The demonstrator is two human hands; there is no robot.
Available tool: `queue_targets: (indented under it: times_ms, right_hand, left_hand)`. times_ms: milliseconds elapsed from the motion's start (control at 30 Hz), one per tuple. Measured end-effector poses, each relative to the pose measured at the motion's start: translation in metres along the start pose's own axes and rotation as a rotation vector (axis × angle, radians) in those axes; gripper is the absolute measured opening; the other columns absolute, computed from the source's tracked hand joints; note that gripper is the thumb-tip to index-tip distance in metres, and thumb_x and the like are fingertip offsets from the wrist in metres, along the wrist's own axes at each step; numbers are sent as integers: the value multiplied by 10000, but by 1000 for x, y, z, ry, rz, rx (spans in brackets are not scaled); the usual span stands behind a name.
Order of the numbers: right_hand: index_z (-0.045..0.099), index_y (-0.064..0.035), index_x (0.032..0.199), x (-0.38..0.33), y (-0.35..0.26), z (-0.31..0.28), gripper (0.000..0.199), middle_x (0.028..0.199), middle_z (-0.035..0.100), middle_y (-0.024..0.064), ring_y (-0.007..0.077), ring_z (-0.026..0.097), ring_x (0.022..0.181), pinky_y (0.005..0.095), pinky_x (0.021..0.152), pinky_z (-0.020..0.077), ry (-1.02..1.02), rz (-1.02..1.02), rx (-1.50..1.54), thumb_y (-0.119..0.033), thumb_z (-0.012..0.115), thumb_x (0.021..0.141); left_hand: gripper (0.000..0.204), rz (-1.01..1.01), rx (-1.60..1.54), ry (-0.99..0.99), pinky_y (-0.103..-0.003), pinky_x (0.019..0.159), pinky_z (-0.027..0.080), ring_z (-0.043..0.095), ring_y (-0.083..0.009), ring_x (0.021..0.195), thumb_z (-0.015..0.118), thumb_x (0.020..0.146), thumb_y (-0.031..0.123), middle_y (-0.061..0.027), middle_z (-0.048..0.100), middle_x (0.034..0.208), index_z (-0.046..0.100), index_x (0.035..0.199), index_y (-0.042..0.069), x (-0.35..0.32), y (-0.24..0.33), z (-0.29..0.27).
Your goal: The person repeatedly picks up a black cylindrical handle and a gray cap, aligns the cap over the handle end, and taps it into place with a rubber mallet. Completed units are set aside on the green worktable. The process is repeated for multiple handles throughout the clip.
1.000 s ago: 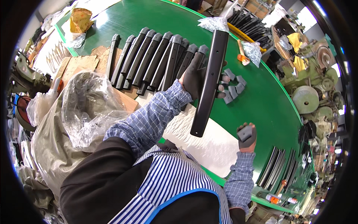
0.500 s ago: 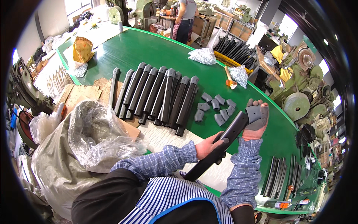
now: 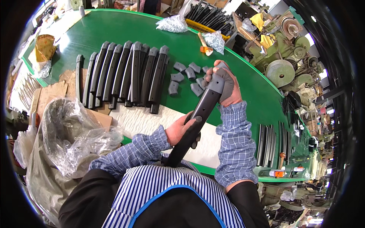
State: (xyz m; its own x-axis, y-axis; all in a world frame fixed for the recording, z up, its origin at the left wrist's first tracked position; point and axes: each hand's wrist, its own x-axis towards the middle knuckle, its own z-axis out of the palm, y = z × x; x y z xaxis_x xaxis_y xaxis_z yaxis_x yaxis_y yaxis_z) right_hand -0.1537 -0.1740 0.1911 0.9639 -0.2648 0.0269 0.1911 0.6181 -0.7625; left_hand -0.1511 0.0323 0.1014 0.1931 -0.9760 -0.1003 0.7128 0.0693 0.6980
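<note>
My left hand is closed around the middle of a long black tube, whose lower end rests near my striped apron. At the tube's upper end sits a grey elbow cap, and my right hand grips it from behind and above. Cap and tube meet with no visible gap. Several loose grey elbow caps lie on the green table just left of my right hand. Further left, several black tubes with grey caps lie side by side in a row.
A mallet and bags of small metal parts lie along the far edge of the green table. Dark strips lie at the right. Clear plastic over a sack bulges at the left, beside cardboard.
The grey cap, held apart at the tube's mouth before, now sits on the tube's end. My right hand has turned over and wrapped around it. The whole view has shifted.
</note>
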Motion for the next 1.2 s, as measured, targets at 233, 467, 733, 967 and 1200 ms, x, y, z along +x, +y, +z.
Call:
queue_targets:
  times_ms: [233, 467, 733, 967, 1200]
  right_hand:
    - [555, -76, 1062, -3, 16, 7, 229, 862, 582, 109, 243, 604, 757, 409, 689, 508, 130, -130, -18, -109, 668, 866]
    - [552, -77, 1098, 15, 31, -20, 235, 853, 589, 108, 217, 612, 736, 390, 692, 551, 186, -10, -53, -108, 662, 892]
    - [641, 13, 1065, 25, 96, -27, 344, 1006, 664, 87, 152, 617, 903, 295, 837, 500, 511, 26, -726, -315, 634, 959]
    - [623, -34, 1137, -107, 122, -218, 212, 1118, 652, 89, 196, 617, 1033, 323, 927, 480, 929, 25, -1026, -165, 591, 973]
    - [528, -124, 1248, -280, 3, -396, 502, 1196, 600, 113, 344, 504, 1170, 469, 1003, 413, 1580, 479, -2010, -306, 712, 819]
  left_hand:
    - [441, -17, -5, 40, -396, 547, 569, 653, -235, 658, 431, 1043, 371, -136, 609, 791, 375, 1359, 69, 0, -2, -5]
    - [439, -126, -81, 11, -383, 503, 560, 653, -253, 599, 399, 1046, 378, -164, 627, 770, 367, 1334, 48, 10, 5, -30]
    - [379, 249, 490, 535, -405, 677, 541, 653, -254, 799, 616, 963, 310, -169, 643, 876, 545, 1175, 4, 67, 27, -104]
    - [370, 312, 2300, 908, -405, 795, 527, 639, -301, 897, 516, 983, 237, -164, 630, 1027, 528, 1340, 140, 102, 133, -388]
    - [551, 121, 1948, 1134, -439, 1011, 444, 545, -383, 1216, 523, 976, 418, -205, 561, 1341, 438, 1428, 115, 99, 142, -452]
